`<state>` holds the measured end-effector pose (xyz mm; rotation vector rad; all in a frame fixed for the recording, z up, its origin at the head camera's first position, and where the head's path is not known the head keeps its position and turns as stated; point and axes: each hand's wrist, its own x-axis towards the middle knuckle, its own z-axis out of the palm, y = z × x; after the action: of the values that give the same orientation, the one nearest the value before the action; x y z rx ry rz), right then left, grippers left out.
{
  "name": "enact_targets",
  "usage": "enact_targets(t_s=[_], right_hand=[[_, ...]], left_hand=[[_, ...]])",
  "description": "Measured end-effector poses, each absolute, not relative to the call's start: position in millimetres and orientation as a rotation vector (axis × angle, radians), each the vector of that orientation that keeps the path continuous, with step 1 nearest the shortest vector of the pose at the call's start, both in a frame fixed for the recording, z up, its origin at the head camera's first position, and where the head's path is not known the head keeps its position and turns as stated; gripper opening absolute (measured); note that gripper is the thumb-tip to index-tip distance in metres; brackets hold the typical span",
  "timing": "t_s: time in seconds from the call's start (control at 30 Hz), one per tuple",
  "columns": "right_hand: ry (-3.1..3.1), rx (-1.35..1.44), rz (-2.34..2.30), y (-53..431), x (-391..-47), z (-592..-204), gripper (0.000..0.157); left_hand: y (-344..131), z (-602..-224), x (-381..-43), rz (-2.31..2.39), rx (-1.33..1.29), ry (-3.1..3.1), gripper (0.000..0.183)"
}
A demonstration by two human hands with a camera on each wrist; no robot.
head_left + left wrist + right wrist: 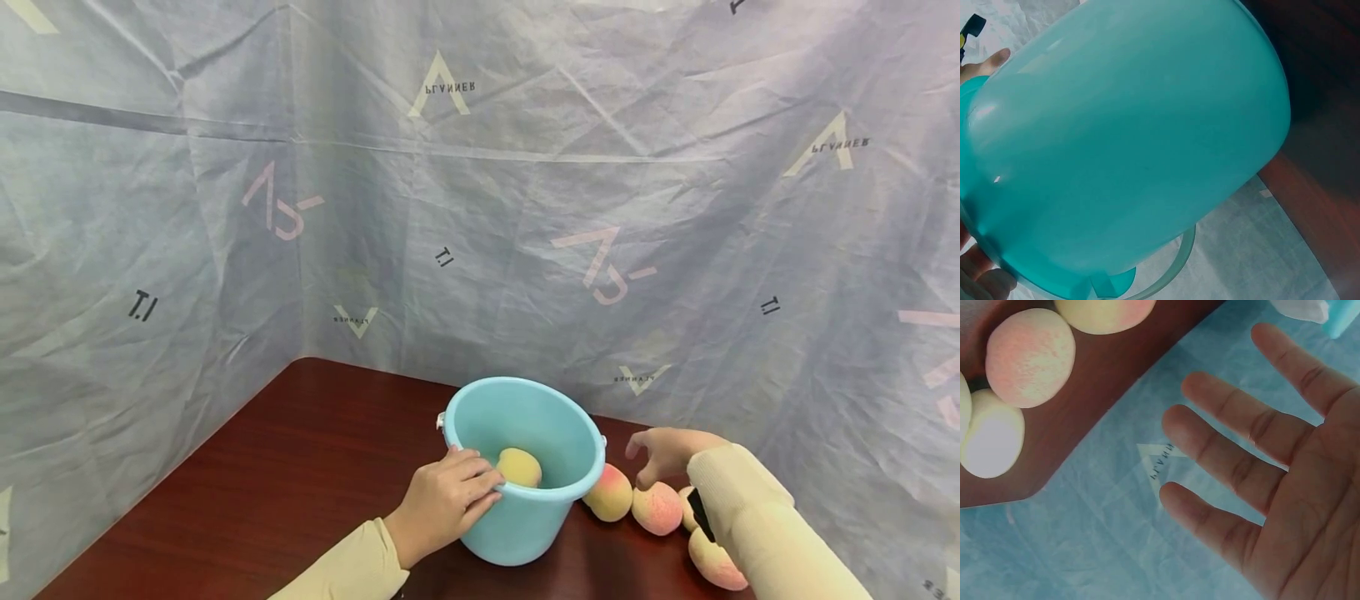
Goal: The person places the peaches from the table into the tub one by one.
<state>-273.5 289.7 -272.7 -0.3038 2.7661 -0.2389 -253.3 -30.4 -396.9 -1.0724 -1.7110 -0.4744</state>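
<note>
A light-blue bucket (517, 529) stands on the table with one yellowish peach (519, 468) inside. My left hand (448, 500) grips its near-left rim, fingers hooked over the edge; in the left wrist view those fingers show at the lower left beside the bucket wall (1129, 137). To the right of the bucket, my right hand (671, 450) hovers over several peaches, its fingers spread and nothing in them. Nearest to that hand are a pink peach (657, 510) and a red-and-yellow peach (609, 493) close against the bucket. The right wrist view shows the bare palm (1310, 487).
Further right lie another peach (717, 561) and one partly hidden behind the sleeve (757, 517). The dark red table (300, 467) ends at grey printed cloth (480, 250) hung behind and at the left. A bucket handle (1182, 262) hangs below the rim.
</note>
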Motion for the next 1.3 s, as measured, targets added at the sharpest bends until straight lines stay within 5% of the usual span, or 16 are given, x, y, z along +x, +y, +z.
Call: enact_targets(t_s=[0.67,0.9,1.3], right_hand=[[2.707,-0.358,-0.341,315.0,-283.1,-345.2,0.042],[2.782,-0.581,-0.262,324.7,-281.2,-370.1,0.034],[2.715,-0.462,-0.49,346.5,-279.7,-389.5,0.033]], left_hand=[[-29.3,-397.5,-255.1,-0.452,-1.074,-1.67,0.015],[-28.1,-397.6,-253.8,-0.461,-1.081,-1.689,0.019],[-28.2,-398.3,-255.4,-0.45,-1.076,-1.653,0.019]])
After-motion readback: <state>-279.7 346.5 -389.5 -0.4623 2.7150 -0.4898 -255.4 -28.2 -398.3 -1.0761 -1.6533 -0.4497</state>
